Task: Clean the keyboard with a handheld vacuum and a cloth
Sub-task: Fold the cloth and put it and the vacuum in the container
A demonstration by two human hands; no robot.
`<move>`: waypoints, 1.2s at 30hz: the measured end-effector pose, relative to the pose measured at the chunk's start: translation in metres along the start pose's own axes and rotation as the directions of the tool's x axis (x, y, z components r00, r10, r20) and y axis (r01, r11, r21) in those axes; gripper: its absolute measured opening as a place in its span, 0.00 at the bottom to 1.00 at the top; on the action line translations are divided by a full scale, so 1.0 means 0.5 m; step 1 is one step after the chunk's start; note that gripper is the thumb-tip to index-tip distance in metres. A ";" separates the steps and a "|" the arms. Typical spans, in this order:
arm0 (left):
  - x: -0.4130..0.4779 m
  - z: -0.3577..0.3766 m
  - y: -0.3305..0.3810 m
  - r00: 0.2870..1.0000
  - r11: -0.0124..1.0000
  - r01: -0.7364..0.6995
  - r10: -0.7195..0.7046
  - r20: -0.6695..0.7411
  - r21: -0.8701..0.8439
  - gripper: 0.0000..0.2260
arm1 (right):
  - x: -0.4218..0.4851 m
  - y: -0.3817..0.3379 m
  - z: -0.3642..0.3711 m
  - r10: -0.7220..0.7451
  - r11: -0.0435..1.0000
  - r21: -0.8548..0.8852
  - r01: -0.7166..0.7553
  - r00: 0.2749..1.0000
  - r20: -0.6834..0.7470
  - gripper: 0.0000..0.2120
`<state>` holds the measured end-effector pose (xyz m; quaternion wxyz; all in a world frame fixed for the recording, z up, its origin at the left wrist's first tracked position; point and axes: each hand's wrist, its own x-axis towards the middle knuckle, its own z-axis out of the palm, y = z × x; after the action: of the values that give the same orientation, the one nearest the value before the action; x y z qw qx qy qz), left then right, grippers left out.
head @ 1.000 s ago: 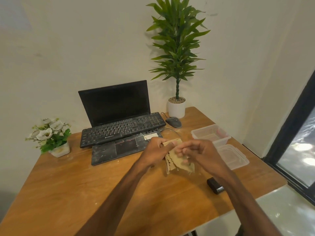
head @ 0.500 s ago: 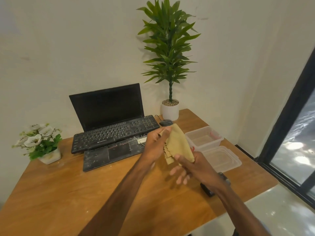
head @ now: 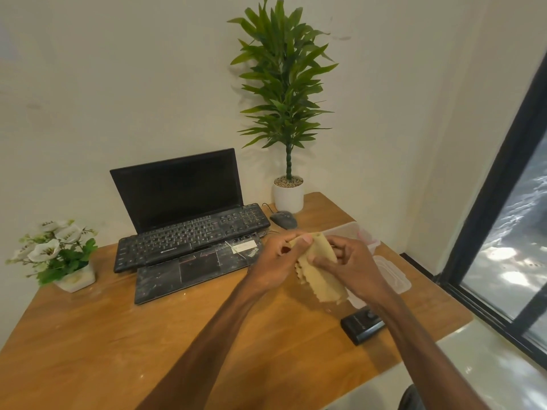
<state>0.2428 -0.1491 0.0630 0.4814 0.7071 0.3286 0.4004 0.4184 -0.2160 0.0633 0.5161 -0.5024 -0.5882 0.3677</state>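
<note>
You are bringing your right hand [head: 352, 270] back onto the cloth [head: 321, 275], so both hands are pinching it close together, left hand [head: 275, 261] alongside, above the tabletop [head: 88, 350] right of the keyboard [head: 192, 232]. You are probably still readying it for wiping.

Bare forearms [head: 207, 335] end in left grip [head: 276, 263] and right grip [head: 352, 270] (dark clothing [head: 411, 399] shows at lower edge).

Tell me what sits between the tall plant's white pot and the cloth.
A dark mouse lies there on the desk, just in front of the white pot and beyond the cloth, as the head view shows.
</note>
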 end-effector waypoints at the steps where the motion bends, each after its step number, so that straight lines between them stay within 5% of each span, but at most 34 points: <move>1: 0.008 0.005 -0.003 1.000 1.000 -0.002 0.003 -0.019 0.030 0.12 | 0.011 -0.003 -0.008 0.007 0.999 -0.050 -0.009 0.999 -0.049 0.13; 5: 0.040 0.016 -0.032 0.993 0.979 0.069 -0.049 -0.108 0.192 0.14 | 0.079 -0.006 -0.096 -0.025 0.945 -0.326 -0.037 0.983 -0.183 0.11; 9: 0.072 0.058 -0.071 0.996 0.901 0.074 -0.085 0.006 0.428 0.20 | 0.165 -0.012 -0.184 -0.175 0.793 -0.607 0.052 0.974 -0.145 0.05; 12: 0.084 0.094 -0.101 0.986 0.790 0.029 -0.122 0.111 0.613 0.20 | 0.213 0.009 -0.218 -0.193 0.701 -0.713 0.018 0.967 -0.165 0.04; 17: 0.086 0.127 -0.118 0.987 0.756 0.026 -0.122 0.101 0.654 0.23 | 0.231 0.072 -0.195 -0.303 0.588 -0.808 -0.027 0.919 -0.251 0.08; 20: 0.091 0.134 -0.123 0.991 0.755 0.015 -0.100 0.092 0.655 0.23 | 0.222 0.134 -0.151 -0.050 0.448 -0.887 -0.114 0.987 -0.152 0.12; 24: 0.096 0.134 -0.125 0.992 0.750 0.006 -0.088 0.091 0.662 0.24 | 0.213 0.166 -0.128 0.242 0.386 -0.919 -0.080 0.970 0.017 0.20; 29: 0.094 0.134 -0.126 0.992 0.742 0.000 -0.087 0.096 0.671 0.24 | 0.207 0.164 -0.143 0.310 0.549 -0.831 -0.095 0.946 0.097 0.19; 34: 0.077 0.134 -0.116 0.992 0.738 -0.004 -0.081 0.094 0.675 0.26 | 0.126 0.129 -0.174 -0.058 0.739 -0.671 -0.055 0.988 -0.145 0.05; 36: 0.061 0.133 -0.120 0.993 0.731 -0.013 -0.071 0.095 0.682 0.23 | 0.063 0.098 -0.184 -0.021 0.762 -0.648 -0.011 0.999 -0.042 0.05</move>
<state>0.3108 -0.1316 -0.0002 0.2132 0.8507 0.4353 0.2034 0.5197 -0.1822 0.0421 0.3257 -0.6564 -0.6681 0.1291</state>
